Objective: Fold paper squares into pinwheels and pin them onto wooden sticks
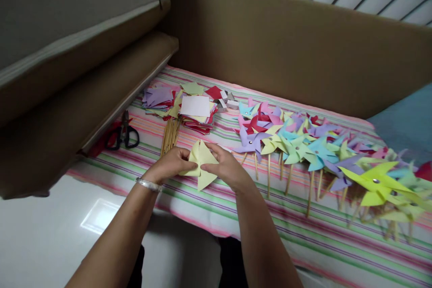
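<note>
Forearms (111, 234) nearest, coming in from the bottom edge; bracelet (149, 185) on the left wrist; dark-clad legs (232, 261) below, white floor (60, 229) at left.

Left hand (173, 163) and right hand (229, 166) both closed on one pale yellow paper piece (204, 156); left thumb presses its left part near the middle, right thumb lies along its right side, fingers largely hidden behind; the piece is above the near part of the striped cloth (216, 209), between the hands; whether it touches the cloth, can't tell.

Orientation: long axis runs near-to-far, roughly straight out from the person; one tip points away, one back toward the legs, a shorter corner sits by the right hand; left part looks folded in toward the centre.

Around it: bundle of sticks (171, 135) just beyond the left hand, also near-to-far; scissors (123, 136) farther left, loops toward the person; paper stack (195, 107) past the sticks, white sheet on top; lilac-topped pile (158, 98) left of that; small boxes (232, 104) to the right; rows of finished pinwheels (299, 149) on sticks, right of the right hand.
</note>
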Available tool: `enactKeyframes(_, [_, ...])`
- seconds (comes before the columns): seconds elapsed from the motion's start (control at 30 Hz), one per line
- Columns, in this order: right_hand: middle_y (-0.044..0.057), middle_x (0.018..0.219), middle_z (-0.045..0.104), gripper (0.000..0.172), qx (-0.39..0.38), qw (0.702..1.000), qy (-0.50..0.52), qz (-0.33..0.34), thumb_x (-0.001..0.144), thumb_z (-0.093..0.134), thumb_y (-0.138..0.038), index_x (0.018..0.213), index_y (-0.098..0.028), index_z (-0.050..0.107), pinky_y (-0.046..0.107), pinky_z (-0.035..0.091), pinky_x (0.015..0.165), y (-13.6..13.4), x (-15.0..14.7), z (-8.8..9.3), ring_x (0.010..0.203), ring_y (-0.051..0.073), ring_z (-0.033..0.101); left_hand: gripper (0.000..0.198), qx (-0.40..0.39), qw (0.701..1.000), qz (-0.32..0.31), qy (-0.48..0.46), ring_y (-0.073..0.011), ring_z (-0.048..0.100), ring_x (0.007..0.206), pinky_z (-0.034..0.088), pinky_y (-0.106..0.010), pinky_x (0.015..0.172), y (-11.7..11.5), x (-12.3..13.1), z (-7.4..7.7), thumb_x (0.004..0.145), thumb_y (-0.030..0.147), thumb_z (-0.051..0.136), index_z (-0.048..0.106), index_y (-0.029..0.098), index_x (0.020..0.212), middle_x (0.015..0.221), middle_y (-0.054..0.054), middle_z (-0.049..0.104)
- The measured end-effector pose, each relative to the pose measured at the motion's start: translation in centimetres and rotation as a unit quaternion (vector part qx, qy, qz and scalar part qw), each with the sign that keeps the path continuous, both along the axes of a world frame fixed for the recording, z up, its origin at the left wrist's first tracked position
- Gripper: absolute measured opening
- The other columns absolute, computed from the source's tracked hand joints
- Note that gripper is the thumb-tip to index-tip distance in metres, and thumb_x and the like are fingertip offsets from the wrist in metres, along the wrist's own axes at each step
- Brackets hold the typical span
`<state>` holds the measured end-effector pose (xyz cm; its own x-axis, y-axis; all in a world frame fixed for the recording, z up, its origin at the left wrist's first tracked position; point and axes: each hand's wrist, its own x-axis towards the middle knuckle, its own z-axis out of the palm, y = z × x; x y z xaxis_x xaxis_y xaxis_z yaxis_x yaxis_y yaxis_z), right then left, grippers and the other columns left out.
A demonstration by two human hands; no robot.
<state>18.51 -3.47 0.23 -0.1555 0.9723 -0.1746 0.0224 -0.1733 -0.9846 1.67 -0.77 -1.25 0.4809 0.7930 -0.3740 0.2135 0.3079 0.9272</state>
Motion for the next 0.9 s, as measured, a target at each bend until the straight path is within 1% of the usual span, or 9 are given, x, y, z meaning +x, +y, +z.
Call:
enactKeyframes(0.2, [0.003,0.096,0.068,0.057,0.019,1.0,-0.018,0.012,0.058,0.063,-0.012,0.114,-0.022,0.056,0.028,0.053,0.062,0.02,0.0,-0.56,0.082,0.02,0.065,0.02,-0.003,1.0,-0.001,-0.012,-0.0111,0.049,0.051,0.031,-0.022,0.048,0.12,-0.31,-0.24,0.058,0.027,0.066,0.067,0.012,0.071,0.061,-0.001,0.061])
enactKeyframes(0.37, [0.003,0.091,0.068,0.057,0.002,1.0,-0.006,0.016,0.06,0.064,-0.013,0.115,-0.023,0.055,0.029,0.053,0.06,0.02,0.02,-0.51,0.075,0.02,0.065,0.021,0.001,1.0,0.005,-0.009,-0.0117,0.05,0.051,0.033,-0.023,0.049,0.15,-0.38,-0.39,0.057,0.027,0.067,0.068,0.012,0.072,0.062,-0.002,0.063])
enactKeyframes(0.43, [0.003,0.093,0.068,0.057,-0.004,1.0,-0.015,0.015,0.06,0.064,-0.014,0.116,-0.023,0.055,0.03,0.052,0.062,0.05,-0.11,-0.54,0.076,0.019,0.065,0.021,0.004,1.0,0.008,-0.002,-0.0116,0.05,0.05,0.033,-0.023,0.049,0.1,-0.28,-0.35,0.057,0.027,0.067,0.068,0.012,0.072,0.061,-0.002,0.063])
enactKeyframes(0.57, [0.005,0.106,0.065,0.054,0.019,0.999,-0.046,-0.012,0.059,0.066,-0.015,0.111,-0.023,0.057,0.031,0.052,0.07,0.22,-0.37,-0.77,0.09,0.021,0.063,0.021,0.007,1.0,0.013,0.003,-0.0115,0.05,0.051,0.034,-0.023,0.05,-0.02,-0.03,-0.19,0.058,0.027,0.067,0.068,0.011,0.072,0.062,-0.002,0.063])
enactKeyframes(0.67, [0.004,0.102,0.065,0.054,0.017,0.999,-0.046,-0.014,0.063,0.063,-0.018,0.116,-0.024,0.053,0.031,0.051,0.066,0.34,-0.33,-0.79,0.082,0.02,0.064,0.021,-0.002,1.0,0.028,-0.014,-0.0127,0.053,0.054,0.037,-0.024,0.053,-0.03,0.08,0.04,0.056,0.025,0.068,0.068,0.011,0.071,0.064,-0.003,0.065])
enactKeyframes(0.73, [0.003,0.094,0.066,0.046,0.029,0.998,-0.048,-0.031,0.067,0.061,-0.021,0.113,-0.024,0.054,0.031,0.051,0.064,0.36,-0.25,-0.66,0.075,0.019,0.064,0.021,-0.011,0.998,0.055,-0.021,-0.0131,0.055,0.055,0.038,-0.024,0.054,0.03,0.12,0.18,0.055,0.025,0.069,0.068,0.011,0.07,0.064,-0.003,0.065])
enactKeyframes(0.77, [0.003,0.093,0.067,0.04,0.046,0.996,-0.056,-0.047,0.068,0.06,-0.022,0.108,-0.023,0.056,0.032,0.05,0.066,0.35,-0.22,-0.57,0.077,0.019,0.064,0.021,-0.015,0.997,0.073,-0.025,-0.013,0.055,0.055,0.038,-0.024,0.054,0.09,0.12,0.21,0.054,0.024,0.07,0.068,0.01,0.07,0.063,-0.003,0.065])
enactKeyframes(0.83, [0.005,0.097,0.066,0.025,0.1,0.987,-0.099,-0.082,0.069,0.061,-0.023,0.094,-0.021,0.06,0.035,0.048,0.078,0.27,-0.21,-0.37,0.089,0.021,0.062,0.023,-0.024,0.993,0.113,-0.041,-0.0127,0.056,0.054,0.039,-0.024,0.054,0.23,0.12,0.16,0.053,0.024,0.071,0.069,0.01,0.072,0.063,-0.003,0.066])
enactKeyframes(0.9, [0.007,0.109,0.063,0.016,0.166,0.966,-0.162,-0.115,0.069,0.062,-0.022,0.085,-0.021,0.062,0.04,0.042,0.09,0.11,-0.25,-0.16,0.104,0.024,0.057,0.024,-0.032,0.986,0.148,-0.066,-0.0132,0.058,0.055,0.041,-0.024,0.057,0.38,0.08,-0.02,0.053,0.023,0.072,0.069,0.011,0.073,0.065,-0.004,0.068])
